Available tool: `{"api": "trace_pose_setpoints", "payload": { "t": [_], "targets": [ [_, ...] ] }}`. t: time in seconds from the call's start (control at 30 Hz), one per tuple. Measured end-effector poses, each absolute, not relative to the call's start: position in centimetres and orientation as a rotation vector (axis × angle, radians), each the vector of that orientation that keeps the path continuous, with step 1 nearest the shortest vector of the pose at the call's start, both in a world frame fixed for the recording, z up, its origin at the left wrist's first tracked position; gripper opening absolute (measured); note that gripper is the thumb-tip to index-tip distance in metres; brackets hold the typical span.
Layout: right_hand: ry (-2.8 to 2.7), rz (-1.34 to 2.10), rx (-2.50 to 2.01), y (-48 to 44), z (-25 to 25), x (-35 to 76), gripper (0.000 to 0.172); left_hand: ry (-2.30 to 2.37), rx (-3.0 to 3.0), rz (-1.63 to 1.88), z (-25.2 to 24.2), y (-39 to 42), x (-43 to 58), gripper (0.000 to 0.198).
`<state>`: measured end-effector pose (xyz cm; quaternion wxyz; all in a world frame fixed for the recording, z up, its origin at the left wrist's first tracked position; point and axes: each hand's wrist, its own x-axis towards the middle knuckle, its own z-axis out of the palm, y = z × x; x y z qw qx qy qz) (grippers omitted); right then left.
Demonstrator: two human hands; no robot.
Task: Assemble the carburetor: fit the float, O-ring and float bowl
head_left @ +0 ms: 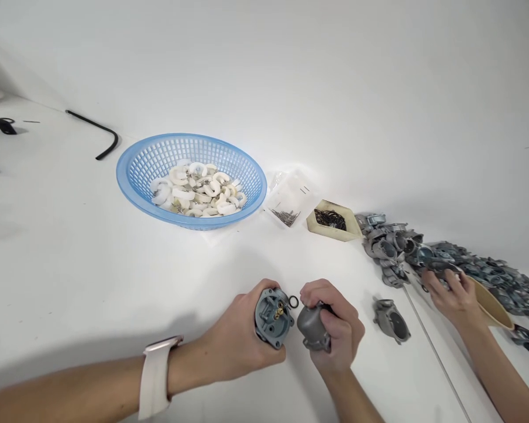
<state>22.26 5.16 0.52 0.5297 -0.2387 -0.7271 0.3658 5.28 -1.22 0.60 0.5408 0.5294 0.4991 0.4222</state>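
Observation:
My left hand [235, 332], with a watch on the wrist, is closed around a grey metal carburetor body [267, 326]. Its open face is tilted up, showing small brass jets [279, 310] inside. Close beside it, my right hand [344, 329] grips a grey float bowl [312, 326], rounded side toward the carburetor body. A small black O-ring [294, 301] shows between the two parts; whether it lies on the table or is held by fingertips I cannot tell.
Beyond my hands stands a blue basket [127, 197] of white floats. Right of it are a bag of pins [285, 217], a tray [335, 235] of black rings and heaped carburetor parts [392, 241]. A loose bowl [391, 321] lies near a co-worker's hand [454, 296].

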Motion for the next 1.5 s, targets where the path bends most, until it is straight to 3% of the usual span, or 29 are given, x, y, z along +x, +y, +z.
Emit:
{"api": "trace_pose_setpoints", "payload": {
  "t": [0.67, 0.93, 1.27, 1.33, 1.4, 1.5],
  "targets": [
    [-1.728, 0.811, -0.567, 5.2, -0.1, 20.9, 0.024, 1.292, 1.386, 0.903, 0.4, -1.4, 5.8, 0.052],
    [-1.68, 0.744, -0.518, 5.0, -0.6, 20.0, 0.026, 1.308, 1.362, 0.899, 0.1, -1.3, 5.9, 0.041],
    [-2.011, 0.564, -0.626, 20.1, 8.4, 38.8, 0.03, 1.32, 1.333, 0.921, 0.3, -1.4, 6.0, 0.047],
    [-2.01, 0.564, -0.626, 19.9, 8.3, 38.9, 0.025, 1.315, 1.351, 0.914, 0.3, -1.3, 5.9, 0.049],
    [-1.99, 0.57, -0.621, 17.9, 6.9, 37.0, 0.007, 1.318, 1.36, 0.922, 0.3, -1.3, 5.9, 0.049],
    [-1.945, 0.588, -0.601, 13.0, 3.6, 31.8, 0.032, 1.351, 1.372, 0.938, 0.4, -1.4, 5.9, 0.053]
  ]
}}
